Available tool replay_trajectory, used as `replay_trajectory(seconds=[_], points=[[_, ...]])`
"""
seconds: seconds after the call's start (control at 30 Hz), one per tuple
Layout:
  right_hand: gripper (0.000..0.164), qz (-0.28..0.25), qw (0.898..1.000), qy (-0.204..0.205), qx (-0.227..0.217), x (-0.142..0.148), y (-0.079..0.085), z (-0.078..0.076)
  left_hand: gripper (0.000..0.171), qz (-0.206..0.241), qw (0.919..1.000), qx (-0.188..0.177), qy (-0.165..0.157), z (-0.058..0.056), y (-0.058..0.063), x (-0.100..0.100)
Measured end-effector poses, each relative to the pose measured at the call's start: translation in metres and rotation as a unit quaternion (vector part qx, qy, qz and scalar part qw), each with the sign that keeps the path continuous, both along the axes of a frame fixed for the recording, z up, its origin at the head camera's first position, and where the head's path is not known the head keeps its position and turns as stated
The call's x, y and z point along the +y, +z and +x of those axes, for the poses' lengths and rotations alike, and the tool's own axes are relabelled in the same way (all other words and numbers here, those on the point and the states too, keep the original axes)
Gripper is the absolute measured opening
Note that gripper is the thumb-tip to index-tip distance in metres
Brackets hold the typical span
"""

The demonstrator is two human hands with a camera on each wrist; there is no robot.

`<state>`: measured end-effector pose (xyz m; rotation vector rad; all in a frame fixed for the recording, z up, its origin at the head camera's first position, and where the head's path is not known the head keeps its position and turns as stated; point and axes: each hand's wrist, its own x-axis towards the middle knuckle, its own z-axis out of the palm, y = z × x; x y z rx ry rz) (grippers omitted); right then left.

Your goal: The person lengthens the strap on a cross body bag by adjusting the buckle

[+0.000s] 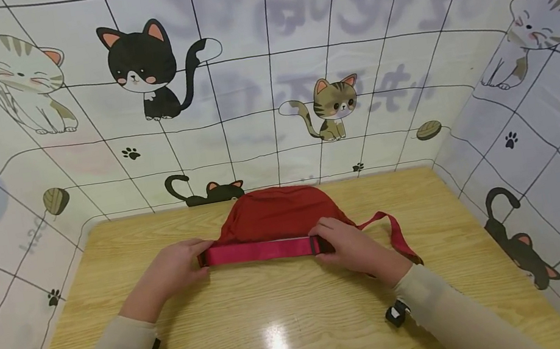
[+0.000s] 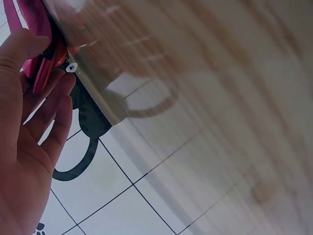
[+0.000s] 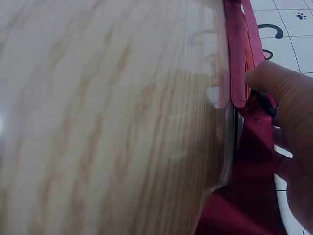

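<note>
A red waist bag lies at the far side of the table. Its magenta strap stretches straight along the bag's near edge, folded into layers in the wrist views. My left hand pinches the strap's left end between thumb and fingers. At the other end, my right hand grips the strap beside a dark buckle, which its fingers partly cover. In the right wrist view the thumb presses against the folded strap. A loose strap tail curves out to the right, behind the right wrist.
The bag rests on a glossy wood-grain table. White walls printed with cats and grid lines rise at the back and both sides. A small black device sits at the right wrist.
</note>
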<state>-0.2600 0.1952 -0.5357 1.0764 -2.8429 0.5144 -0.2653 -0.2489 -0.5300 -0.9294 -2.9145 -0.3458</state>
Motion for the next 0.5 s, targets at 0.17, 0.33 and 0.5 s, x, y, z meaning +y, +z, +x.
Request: replay_trajectory(seconds=[0.17, 0.33, 0.5], points=[[0.042, 0.020, 0.999, -0.009, 0.035, 0.0003, -0.0041, 0.0001, 0.060, -0.017, 0.9998, 0.004, 0.005, 0.0010, 0.0013, 0.0025], [0.044, 0.043, 0.998, -0.027, 0.048, 0.0000, -0.0047, 0.0002, 0.059, -0.026, 0.9995, 0.010, 0.018, 0.0013, 0.0001, 0.0016], [0.047, 0.053, 0.997, -0.034, 0.033, 0.0002, -0.0038, 0.0005, 0.056, -0.027, 0.9993, 0.011, 0.025, 0.0013, -0.0026, -0.0002]])
